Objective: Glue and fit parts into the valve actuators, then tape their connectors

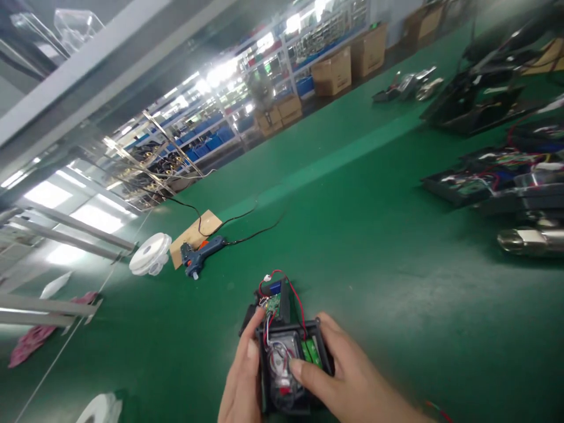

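Observation:
Between my two hands sits a black plastic device housing [288, 405], its inside facing up. A clear round-faced part with thin wires and a green board fill it. My left hand [245, 367] is closed along its left side. My right hand [337, 367] grips the right side, the thumb pressing on the clear part. Just beyond, joined by red and white wires, lies a second black casing [285, 302] with a green circuit board and a blue component. The undersides of both hands are hidden.
A blue glue gun [202, 254] lies by a cardboard piece [211, 221] on the green table [308, 223]. White spools [150, 254] stand left. Opened black housings with wires [489, 176] and a metallic cylinder [533, 241] lie right. A metal shelf beam [88, 70] crosses upper left.

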A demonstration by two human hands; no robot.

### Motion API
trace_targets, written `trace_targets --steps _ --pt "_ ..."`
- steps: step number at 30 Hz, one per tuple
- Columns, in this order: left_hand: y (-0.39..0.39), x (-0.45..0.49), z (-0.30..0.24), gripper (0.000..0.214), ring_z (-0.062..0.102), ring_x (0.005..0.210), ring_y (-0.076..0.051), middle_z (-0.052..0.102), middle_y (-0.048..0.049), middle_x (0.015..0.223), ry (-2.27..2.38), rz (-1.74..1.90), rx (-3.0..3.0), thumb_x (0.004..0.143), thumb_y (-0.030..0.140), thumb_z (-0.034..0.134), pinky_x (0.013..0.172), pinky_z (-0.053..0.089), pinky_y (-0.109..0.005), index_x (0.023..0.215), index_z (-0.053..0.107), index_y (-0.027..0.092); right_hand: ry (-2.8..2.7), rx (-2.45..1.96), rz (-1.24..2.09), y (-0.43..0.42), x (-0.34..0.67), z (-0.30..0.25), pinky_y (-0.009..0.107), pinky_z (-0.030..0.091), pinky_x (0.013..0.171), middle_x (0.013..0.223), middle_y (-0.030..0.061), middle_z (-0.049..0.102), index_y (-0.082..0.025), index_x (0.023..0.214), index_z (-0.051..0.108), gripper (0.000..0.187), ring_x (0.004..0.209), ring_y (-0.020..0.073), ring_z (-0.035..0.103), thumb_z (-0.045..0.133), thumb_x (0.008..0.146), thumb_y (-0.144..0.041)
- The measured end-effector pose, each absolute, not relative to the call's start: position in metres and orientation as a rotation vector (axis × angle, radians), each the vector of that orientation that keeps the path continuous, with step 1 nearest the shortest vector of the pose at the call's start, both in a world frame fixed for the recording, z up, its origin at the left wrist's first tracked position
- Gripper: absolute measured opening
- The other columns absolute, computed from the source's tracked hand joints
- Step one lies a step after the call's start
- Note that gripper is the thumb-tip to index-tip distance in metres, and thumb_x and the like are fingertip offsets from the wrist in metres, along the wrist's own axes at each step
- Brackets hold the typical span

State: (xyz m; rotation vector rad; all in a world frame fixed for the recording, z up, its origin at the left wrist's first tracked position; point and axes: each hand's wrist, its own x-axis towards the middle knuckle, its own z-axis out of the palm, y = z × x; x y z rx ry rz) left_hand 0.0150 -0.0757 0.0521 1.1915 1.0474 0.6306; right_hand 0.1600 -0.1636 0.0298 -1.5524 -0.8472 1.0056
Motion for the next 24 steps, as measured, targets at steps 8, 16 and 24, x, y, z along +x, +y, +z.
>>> trace_targets --steps 8,16,24 --pt "-0.087 0.03 0.052 0.064 0.052 0.14 -0.033 0.066 -0.0096 0.141 1.165 0.764 1.303 0.093 0.068 0.058 0.118 0.044 -0.044 0.137 0.064 0.023 -0.869 -1.608 0.997 -0.162 0.163 0.038 0.037 0.051 0.085 0.098 0.0067 0.066 -0.02 0.092 0.063 0.012 0.093 0.025 0.064 0.064 0.082 -0.027" --pt "-0.093 0.044 0.057 0.071 0.065 0.125 -0.03 0.07 -0.0098 0.134 1.304 0.716 1.444 0.095 0.077 0.044 0.1 0.055 -0.038 0.141 0.057 0.025 -0.921 -1.592 0.994 -0.164 0.163 0.038 0.04 0.051 0.083 0.096 0.0077 0.066 -0.02 0.09 0.061 0.014 0.092 0.0269 0.064 0.061 0.082 -0.032" --pt "-0.09 0.038 0.047 0.067 0.057 0.134 -0.03 0.064 -0.0081 0.143 1.299 0.761 1.531 0.095 0.072 0.049 0.118 0.039 -0.042 0.144 0.054 0.027 -0.889 -1.582 1.076 -0.161 0.164 0.044 0.041 0.047 0.081 0.093 0.01 0.065 -0.019 0.087 0.061 0.021 0.09 0.0284 0.063 0.054 0.086 -0.039"
